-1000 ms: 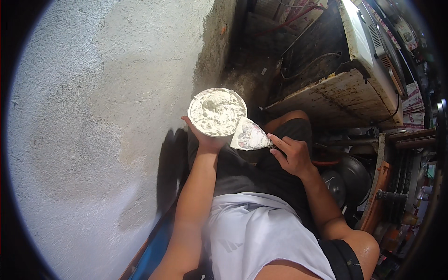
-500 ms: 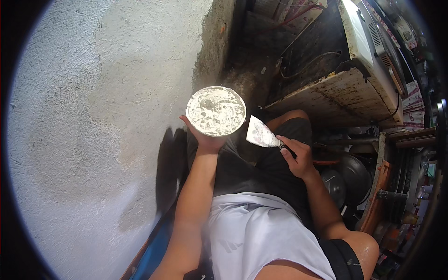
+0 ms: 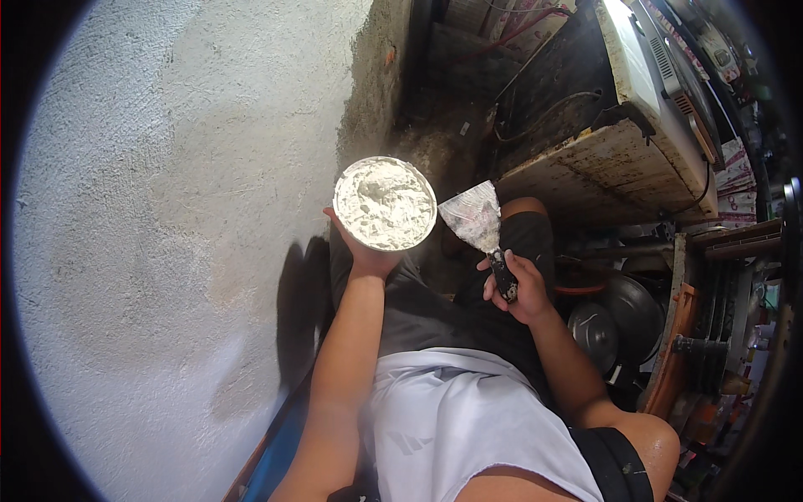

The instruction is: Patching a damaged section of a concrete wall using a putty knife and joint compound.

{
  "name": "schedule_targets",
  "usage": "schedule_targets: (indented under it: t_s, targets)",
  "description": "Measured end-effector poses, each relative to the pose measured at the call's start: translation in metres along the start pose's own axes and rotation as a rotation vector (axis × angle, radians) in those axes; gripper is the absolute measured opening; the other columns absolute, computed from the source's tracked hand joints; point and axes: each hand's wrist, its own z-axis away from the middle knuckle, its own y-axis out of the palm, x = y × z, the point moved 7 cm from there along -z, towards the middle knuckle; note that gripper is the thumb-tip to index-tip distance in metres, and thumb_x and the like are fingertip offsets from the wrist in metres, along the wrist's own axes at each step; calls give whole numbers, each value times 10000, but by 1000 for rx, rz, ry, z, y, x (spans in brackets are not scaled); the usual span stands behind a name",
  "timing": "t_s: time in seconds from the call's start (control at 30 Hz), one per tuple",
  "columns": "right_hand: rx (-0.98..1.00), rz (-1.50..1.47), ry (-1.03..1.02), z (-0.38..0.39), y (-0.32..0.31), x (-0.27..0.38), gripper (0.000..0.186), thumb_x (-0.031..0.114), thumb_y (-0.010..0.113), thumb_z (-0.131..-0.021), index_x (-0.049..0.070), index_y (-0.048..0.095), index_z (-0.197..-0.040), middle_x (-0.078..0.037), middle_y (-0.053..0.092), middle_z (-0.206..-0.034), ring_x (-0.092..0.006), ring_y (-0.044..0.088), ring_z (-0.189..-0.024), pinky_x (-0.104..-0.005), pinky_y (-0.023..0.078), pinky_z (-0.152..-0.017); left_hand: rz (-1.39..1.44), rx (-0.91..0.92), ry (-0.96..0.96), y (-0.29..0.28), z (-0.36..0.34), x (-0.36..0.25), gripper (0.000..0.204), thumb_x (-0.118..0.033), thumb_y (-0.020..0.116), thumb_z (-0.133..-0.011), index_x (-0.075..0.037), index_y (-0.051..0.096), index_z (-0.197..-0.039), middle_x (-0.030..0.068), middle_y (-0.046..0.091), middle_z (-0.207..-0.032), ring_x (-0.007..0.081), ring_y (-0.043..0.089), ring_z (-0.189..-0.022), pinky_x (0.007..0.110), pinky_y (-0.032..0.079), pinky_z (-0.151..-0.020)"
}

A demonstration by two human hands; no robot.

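Note:
A round tub (image 3: 337, 219) full of thick, lumpy white paste (image 3: 385, 204) rests in my left hand (image 3: 370, 256), which grips it from below with the thumb up along its left side. In my right hand (image 3: 527, 289) is a putty knife (image 3: 475, 219), its black, paste-spotted handle lying across the fingers. The flared metal blade points up and away, smeared with whitish residue, and its left corner comes close to the tub's right rim. Most of the tub's side and underside is hidden by its top and my hand.
A rough wall (image 3: 226, 192), partly white and partly grey, rises on the left. At the far right stands a rusty, stained appliance (image 3: 585, 171). Dark pans (image 3: 629, 314) and a wooden rack (image 3: 673, 347) are crowded beside my right arm.
My right hand has turned and loosened round the handle, so the putty knife's blade now points upward rather than to the upper left. The tub has shifted only slightly.

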Motion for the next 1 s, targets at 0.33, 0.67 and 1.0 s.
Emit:
schedule_targets:
  t_s: [0.33,0.67,1.0]
  targets:
    - [-318,293,-153,-2,-21,8,283,199,611,-1021,-6,709,-1190,-74,695,-805,-122,591,-624,-235,451,-563,68,-115,85,-12,1,-13,918,-836,354,-921,-171,421,-1550,74,459,-1566,327,446,-1422,518,369,-1185]
    - [-469,1032,-556,18,50,55,323,62,714,-886,-20,712,-1199,-220,747,-1057,-296,745,-977,-356,551,-870,94,-27,212,-10,5,-25,825,-750,344,-978,-164,416,-1553,83,441,-1578,338,425,-1442,534,364,-1190]
    - [-492,1098,-631,13,60,66,303,42,717,-879,-46,705,-1168,-233,740,-996,-349,742,-927,-376,560,-805,105,-8,216,-7,5,-27,880,-797,358,-949,-190,358,-1586,84,375,-1623,354,383,-1469,557,344,-1196]
